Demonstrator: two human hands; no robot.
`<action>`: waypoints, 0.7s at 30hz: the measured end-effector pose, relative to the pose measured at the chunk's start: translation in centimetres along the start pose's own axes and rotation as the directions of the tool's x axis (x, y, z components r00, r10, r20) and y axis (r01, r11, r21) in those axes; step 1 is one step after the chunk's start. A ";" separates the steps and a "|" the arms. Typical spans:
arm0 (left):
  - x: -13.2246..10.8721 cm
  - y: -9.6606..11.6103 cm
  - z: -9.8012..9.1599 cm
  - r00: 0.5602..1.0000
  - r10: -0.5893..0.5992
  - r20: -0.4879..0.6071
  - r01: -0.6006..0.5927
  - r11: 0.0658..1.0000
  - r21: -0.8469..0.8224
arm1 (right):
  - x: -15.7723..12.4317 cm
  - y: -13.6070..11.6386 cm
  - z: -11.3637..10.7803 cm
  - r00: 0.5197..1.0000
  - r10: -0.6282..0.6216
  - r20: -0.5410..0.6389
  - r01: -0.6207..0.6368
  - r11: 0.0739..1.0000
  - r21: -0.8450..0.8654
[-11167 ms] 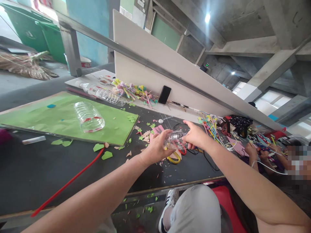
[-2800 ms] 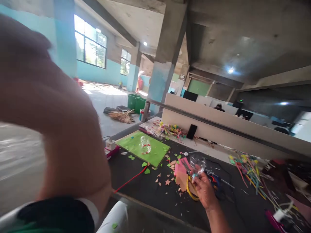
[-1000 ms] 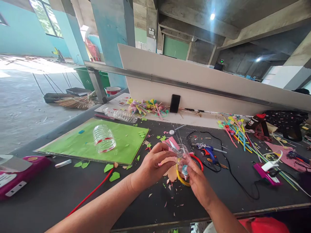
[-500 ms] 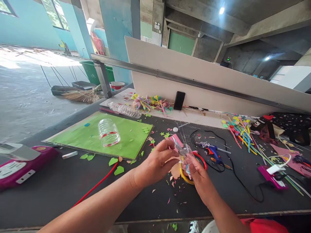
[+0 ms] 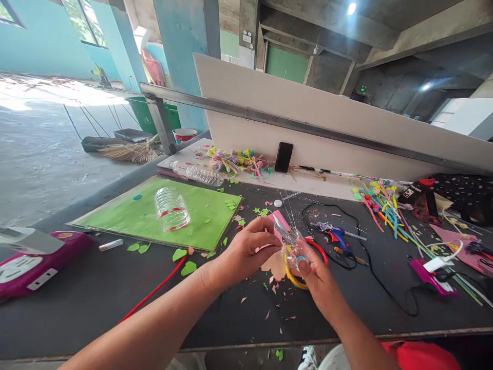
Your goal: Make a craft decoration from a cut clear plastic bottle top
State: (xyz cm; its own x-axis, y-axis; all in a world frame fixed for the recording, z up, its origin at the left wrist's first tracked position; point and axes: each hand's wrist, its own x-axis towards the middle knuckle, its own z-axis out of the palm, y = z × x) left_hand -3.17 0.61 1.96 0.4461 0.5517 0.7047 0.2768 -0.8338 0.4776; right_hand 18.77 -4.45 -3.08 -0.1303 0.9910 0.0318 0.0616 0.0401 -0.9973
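Observation:
Both my hands meet over the dark table, holding a small clear plastic piece (image 5: 291, 241) that looks cut from a bottle, with thin wires sticking up from it. My left hand (image 5: 246, 253) pinches its left side with thumb and fingers. From below on the right, my right hand (image 5: 313, 271) grips it with curled fingers. Under the hands lie yellow and red-handled scissors (image 5: 304, 267) and pink and tan paper scraps (image 5: 274, 263).
A green foam sheet (image 5: 127, 221) carries a clear cut bottle half (image 5: 171, 208). Another bottle (image 5: 197, 173), coloured pipe cleaners (image 5: 379, 205), a glue gun (image 5: 336, 237) with black cord, a phone (image 5: 284, 156), a pink power strip (image 5: 34, 262) and a red wire (image 5: 154, 290) lie around.
The left hand was raised off the table earlier and has come back to the clear piece. Over the last second both hands shifted slightly while turning the piece; the view steadied.

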 end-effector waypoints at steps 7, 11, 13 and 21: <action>0.1 -0.1 -0.1 0.997 -0.054 0.055 0.058 0.995 -0.077 | -0.3 -0.2 0.0 1.000 0.007 -0.013 -0.007 0.999 -0.036; 0.0 -0.1 -0.2 0.993 -0.078 0.093 0.091 0.986 -0.140 | -0.6 -0.3 -0.1 1.000 0.030 0.003 -0.030 0.999 -0.021; 0.1 0.0 -0.3 0.988 -0.080 0.131 0.100 0.983 -0.153 | -0.7 -0.5 0.0 0.999 0.035 0.004 -0.035 0.999 0.007; 0.2 0.4 -0.6 0.983 -0.060 0.172 0.079 0.991 -0.111 | -0.8 0.1 0.0 0.998 0.057 0.031 -0.060 0.991 0.121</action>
State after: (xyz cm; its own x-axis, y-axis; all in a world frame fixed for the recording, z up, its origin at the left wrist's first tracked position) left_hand -3.50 0.40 2.55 0.5689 0.5891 0.5739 0.2153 -0.7802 0.5873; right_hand 18.92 -5.28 -3.23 -0.1573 0.9872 -0.0268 -0.0511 -0.0353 -0.9981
